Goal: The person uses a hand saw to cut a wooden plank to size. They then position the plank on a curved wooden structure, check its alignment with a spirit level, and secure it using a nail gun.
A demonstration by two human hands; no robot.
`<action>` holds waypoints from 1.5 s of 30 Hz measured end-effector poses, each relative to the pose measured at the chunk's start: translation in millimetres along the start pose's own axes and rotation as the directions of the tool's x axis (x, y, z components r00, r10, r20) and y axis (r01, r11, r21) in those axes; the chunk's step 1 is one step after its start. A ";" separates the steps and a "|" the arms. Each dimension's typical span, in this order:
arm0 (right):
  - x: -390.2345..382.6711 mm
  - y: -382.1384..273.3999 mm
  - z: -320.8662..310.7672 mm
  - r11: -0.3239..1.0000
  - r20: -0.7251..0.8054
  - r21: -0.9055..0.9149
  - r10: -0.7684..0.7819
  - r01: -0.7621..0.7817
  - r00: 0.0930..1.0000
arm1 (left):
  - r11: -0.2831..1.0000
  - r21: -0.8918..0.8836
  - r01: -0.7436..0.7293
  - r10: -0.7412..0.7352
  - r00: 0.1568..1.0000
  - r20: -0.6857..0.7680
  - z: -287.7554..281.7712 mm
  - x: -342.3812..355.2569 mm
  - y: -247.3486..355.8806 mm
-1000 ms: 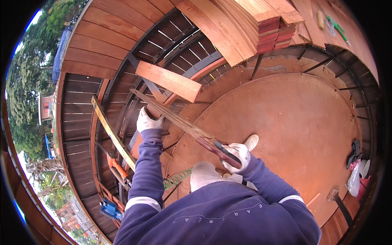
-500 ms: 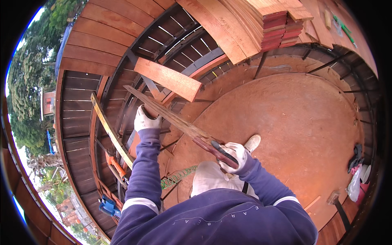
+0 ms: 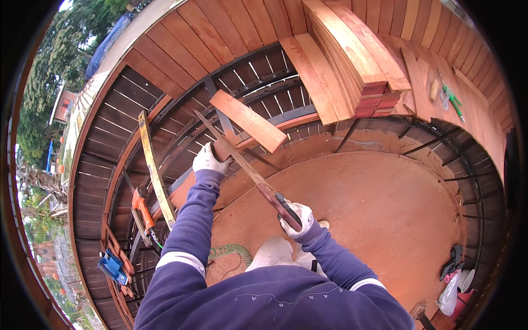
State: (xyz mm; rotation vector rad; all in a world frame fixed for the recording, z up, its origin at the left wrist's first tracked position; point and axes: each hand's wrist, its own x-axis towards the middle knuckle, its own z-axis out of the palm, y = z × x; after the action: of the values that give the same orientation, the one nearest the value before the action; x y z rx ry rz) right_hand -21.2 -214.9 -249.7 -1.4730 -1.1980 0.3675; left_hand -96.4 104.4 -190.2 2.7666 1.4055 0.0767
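Note:
A long, narrow wooden plank (image 3: 248,171) slants in front of me, edge up, its dark reddish near end close to my body. My left hand (image 3: 210,159), in a white glove, is closed on it partway along the left side. My right hand (image 3: 300,220), in a white glove with dark patches, is wrapped round the near end. Just beyond the plank's far part, a short orange-brown board (image 3: 248,120) lies across the dark metal frame (image 3: 212,91).
A plank stack (image 3: 352,60) with red ends sits on the curved decking. Left are a yellow level (image 3: 152,159), an orange power tool (image 3: 142,208) and a blue tool (image 3: 113,268). A green coiled hose (image 3: 231,251) hangs near my legs. A green air gun (image 3: 454,100) lies far right.
My view has turned, and the surroundings have shifted. The plank, still in both hands, now points more straight ahead. My right hand has moved left in the picture.

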 end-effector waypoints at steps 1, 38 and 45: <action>4.4 -10.7 -5.5 0.999 0.012 0.000 0.054 -0.054 0.998 | 1.000 0.001 -0.017 0.017 0.999 0.028 -8.7 0.8 2.1; 19.6 -56.4 -35.8 0.978 0.110 -0.151 0.163 -0.146 0.980 | 0.973 -0.213 0.089 -0.107 0.991 -0.075 0.1 -35.8 -23.1; 25.6 -25.3 -29.4 0.991 0.103 -0.066 0.125 -0.118 0.987 | 0.996 -0.088 0.000 -0.014 0.987 -0.158 21.9 -22.8 -32.3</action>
State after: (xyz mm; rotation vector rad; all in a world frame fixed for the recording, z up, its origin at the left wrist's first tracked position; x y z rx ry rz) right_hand 1.0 -214.4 -208.9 -1.6000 -1.2153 0.5023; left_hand -134.5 104.8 -214.5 2.7354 1.4083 0.3569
